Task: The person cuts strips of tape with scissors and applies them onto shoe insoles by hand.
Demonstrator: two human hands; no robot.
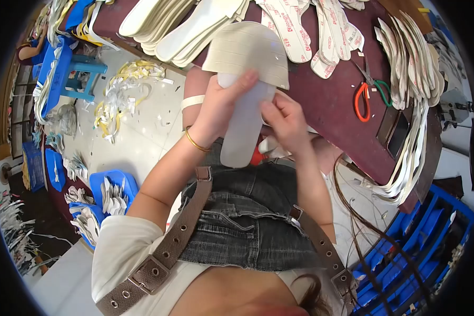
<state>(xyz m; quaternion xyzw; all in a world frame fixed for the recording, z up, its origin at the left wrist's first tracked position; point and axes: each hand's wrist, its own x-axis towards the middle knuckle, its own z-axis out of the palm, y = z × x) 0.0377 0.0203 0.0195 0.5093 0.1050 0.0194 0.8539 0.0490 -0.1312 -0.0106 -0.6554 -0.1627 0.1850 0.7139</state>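
Between my hands is a slipper (242, 124), with a smooth whitish sole and a wide cream band (245, 50) over its far end. My left hand (221, 102) grips its left edge, with the thumb lying on the sole just below the band. On the opposite edge, my right hand (287, 121) pinches the side near the band's lower corner with curled fingers. The slipper is held above my lap, its narrow end towards me. The underside and the fingers behind it are hidden.
Stacks of cream soles (187, 31) and red-printed pieces (287, 31) lie along the dark red table (326, 102). Orange-and-green-handled scissors (364, 100) rest there, left of another stack (408, 60) and hanging white strips (413, 152). Blue baskets (113, 181) stand left; scraps (121, 95) litter the floor.
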